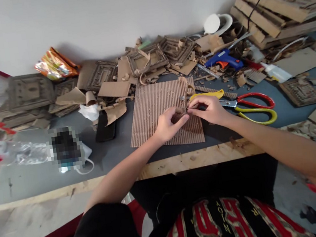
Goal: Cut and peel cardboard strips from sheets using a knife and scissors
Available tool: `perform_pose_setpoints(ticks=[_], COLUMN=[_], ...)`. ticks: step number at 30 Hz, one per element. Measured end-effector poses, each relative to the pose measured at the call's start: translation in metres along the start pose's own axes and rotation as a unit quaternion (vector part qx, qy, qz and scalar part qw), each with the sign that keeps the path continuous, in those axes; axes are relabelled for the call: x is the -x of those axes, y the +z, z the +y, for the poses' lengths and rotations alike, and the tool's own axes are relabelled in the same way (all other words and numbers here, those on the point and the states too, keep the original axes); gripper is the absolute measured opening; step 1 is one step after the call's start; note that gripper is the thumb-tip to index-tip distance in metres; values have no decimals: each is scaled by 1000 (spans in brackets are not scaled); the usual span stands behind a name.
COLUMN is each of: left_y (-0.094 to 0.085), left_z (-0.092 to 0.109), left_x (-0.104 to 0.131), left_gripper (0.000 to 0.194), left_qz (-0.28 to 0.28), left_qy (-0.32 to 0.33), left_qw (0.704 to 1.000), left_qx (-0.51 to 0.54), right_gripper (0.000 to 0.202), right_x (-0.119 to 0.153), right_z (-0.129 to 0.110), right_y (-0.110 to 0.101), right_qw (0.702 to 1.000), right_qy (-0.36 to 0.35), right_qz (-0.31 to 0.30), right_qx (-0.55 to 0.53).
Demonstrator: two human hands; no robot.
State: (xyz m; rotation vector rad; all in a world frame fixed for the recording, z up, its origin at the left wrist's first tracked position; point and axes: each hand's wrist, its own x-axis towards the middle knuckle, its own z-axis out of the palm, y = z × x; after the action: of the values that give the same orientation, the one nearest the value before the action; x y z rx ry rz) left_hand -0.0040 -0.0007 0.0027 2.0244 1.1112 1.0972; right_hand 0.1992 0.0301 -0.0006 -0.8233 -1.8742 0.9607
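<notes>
Your right hand (pixel 208 109) pinches cardboard strip (pixel 184 92), fingers near-closed; half-curled left hand (pixel 169 124) grips too, likely steadying above corrugated sheet (pixel 154 105).

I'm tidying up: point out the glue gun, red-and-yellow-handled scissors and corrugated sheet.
Glue gun (pixel 226 58), head view: blue body.
Scissors (pixel 229 103), head view: metal near handles.
Corrugated sheet (pixel 156 102), head view: ridged face.

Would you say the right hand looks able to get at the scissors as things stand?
Probably yes: the scissors lie close beside the right hand, their handles uncovered, though the hand is busy at a cardboard strip and would likely have to leave that first.
</notes>
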Motion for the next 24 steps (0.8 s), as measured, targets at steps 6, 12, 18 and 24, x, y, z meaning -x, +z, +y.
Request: perform_pose_setpoints(ticks=[6,12,18,24], left_y=[3,1,-1,0], left_z=[-2,0,6,2], left_x=[0,3,3,-2], left_gripper=[33,32,25,21], left_qz=[13,-19,-57,-50], left_qy=[7,58,117,118], left_qw=[994,988,987,991], left_qx=[-110,-140,-89,-38], right_gripper=[12,11,10,13], right_x=[1,6,12,9], right_z=[-4,-5,-8,-7], right_y=[3,3,-3,-6], right_qw=[996,997,992,988], right_qy=[-58,-36,-12,24], right_qz=[-49,-73,-124,-142], right_qx=[56,13,24,-48])
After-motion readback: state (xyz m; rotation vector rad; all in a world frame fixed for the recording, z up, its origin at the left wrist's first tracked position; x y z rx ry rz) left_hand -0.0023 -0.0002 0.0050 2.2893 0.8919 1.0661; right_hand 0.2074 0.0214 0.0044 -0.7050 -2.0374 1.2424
